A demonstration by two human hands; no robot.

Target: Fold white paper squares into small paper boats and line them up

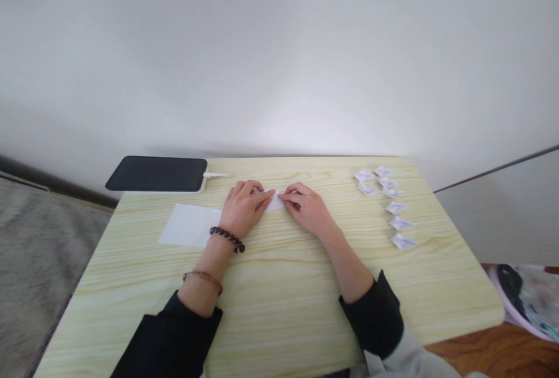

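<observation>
Pale wood-grain table [279, 302], both hands [240, 210] [308, 209] in a fingertip pinch on small white paper [275, 203], plain sheet [190, 225] alongside

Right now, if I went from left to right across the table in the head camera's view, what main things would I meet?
Tablet → left hand → paper → right hand → small folded shapes.
</observation>
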